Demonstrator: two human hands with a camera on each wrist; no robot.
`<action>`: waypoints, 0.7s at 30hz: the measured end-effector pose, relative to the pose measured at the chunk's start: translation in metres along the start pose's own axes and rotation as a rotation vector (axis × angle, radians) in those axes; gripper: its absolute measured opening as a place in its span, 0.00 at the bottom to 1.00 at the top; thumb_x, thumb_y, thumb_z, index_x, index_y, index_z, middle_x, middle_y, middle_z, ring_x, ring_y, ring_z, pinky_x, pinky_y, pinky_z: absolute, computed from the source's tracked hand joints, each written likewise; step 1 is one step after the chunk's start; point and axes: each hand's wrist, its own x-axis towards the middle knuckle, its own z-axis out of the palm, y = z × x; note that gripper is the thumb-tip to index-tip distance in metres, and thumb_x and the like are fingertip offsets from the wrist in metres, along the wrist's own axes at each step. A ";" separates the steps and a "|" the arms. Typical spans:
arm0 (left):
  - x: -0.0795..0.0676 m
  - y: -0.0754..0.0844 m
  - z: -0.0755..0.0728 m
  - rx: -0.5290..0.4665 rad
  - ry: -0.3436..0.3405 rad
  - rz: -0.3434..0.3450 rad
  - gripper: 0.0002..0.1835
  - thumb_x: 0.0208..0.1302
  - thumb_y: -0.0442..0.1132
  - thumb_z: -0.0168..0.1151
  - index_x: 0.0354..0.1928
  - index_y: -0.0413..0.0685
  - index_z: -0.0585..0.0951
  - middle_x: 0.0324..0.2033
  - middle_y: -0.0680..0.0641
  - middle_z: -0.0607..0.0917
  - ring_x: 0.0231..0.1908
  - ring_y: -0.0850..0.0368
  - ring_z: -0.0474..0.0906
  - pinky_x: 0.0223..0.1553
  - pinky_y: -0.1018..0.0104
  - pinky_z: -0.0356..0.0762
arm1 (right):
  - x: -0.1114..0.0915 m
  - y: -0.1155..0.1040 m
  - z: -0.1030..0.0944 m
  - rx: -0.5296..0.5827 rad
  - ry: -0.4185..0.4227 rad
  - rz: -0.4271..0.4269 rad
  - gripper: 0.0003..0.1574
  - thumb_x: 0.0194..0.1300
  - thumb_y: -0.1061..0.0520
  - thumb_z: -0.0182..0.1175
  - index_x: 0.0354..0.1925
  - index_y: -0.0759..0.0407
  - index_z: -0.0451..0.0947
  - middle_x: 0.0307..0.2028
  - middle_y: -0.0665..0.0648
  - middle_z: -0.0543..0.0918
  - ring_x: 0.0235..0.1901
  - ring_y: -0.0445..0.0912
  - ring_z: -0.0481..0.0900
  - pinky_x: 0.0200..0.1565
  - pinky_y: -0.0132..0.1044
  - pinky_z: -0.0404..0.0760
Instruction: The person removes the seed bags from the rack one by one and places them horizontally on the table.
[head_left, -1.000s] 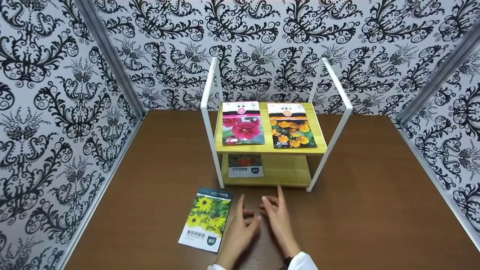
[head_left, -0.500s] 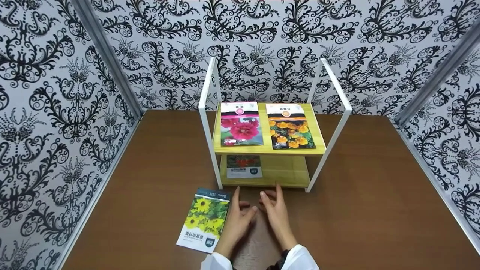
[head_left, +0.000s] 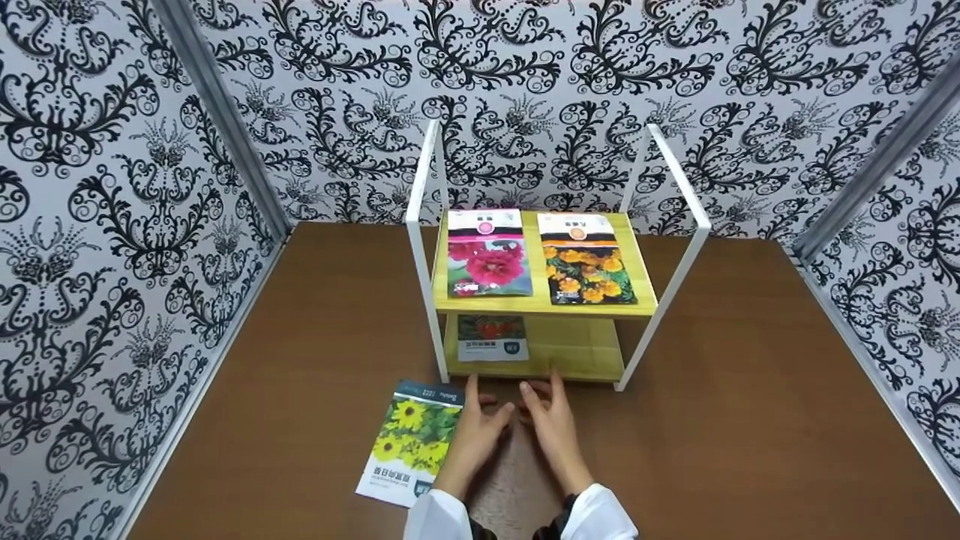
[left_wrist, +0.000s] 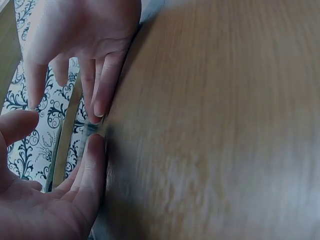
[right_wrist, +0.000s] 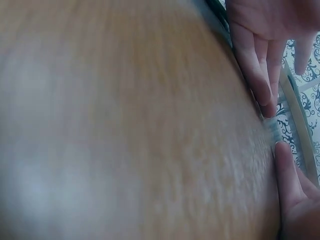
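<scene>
My left hand [head_left: 476, 435] rests low over the table just in front of a small two-tier shelf [head_left: 544, 309], its fingers loosely extended. Facing it, my right hand [head_left: 553, 431] has its index finger reaching the lower board's front edge. Both hands hold nothing, with a narrow gap between them. Left of my left hand lies a seed packet with yellow flowers [head_left: 412, 435], its lower corner overlapped by my sleeve. In the left wrist view my left hand [left_wrist: 65, 205] and right hand [left_wrist: 85, 30] have their fingertips close together beside the wood surface.
On the upper board lie a pink-flower seed packet [head_left: 491, 259] and an orange-flower seed packet [head_left: 587, 262]. A red-flower packet [head_left: 491, 346] lies at the left of the lower board, partly hidden under the upper one. Patterned walls [head_left: 337, 112] enclose the brown table [head_left: 750, 390].
My left hand has moved forward, up to the shelf's front, and more of its white sleeve shows. My right hand has barely shifted. The packets lie as before.
</scene>
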 end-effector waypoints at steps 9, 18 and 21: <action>0.006 -0.004 0.001 0.021 0.044 -0.002 0.46 0.58 0.49 0.58 0.69 0.45 0.41 0.49 0.38 0.72 0.38 0.52 0.77 0.37 0.60 0.74 | 0.012 0.020 0.004 -0.058 0.028 0.012 0.50 0.60 0.42 0.55 0.69 0.58 0.42 0.52 0.65 0.71 0.40 0.52 0.77 0.36 0.38 0.78; 0.013 -0.006 -0.002 -0.002 0.080 0.080 0.50 0.57 0.44 0.60 0.69 0.48 0.34 0.49 0.39 0.73 0.49 0.47 0.71 0.46 0.54 0.69 | 0.025 0.019 0.006 -0.095 0.010 0.071 0.48 0.60 0.42 0.54 0.68 0.59 0.45 0.41 0.61 0.79 0.35 0.50 0.79 0.33 0.40 0.79; 0.017 -0.008 -0.004 -0.018 0.094 0.087 0.52 0.56 0.44 0.62 0.68 0.47 0.34 0.47 0.39 0.74 0.48 0.48 0.72 0.44 0.56 0.70 | 0.029 0.023 0.007 -0.126 -0.007 0.080 0.50 0.59 0.39 0.53 0.68 0.60 0.45 0.39 0.59 0.80 0.31 0.47 0.80 0.32 0.38 0.79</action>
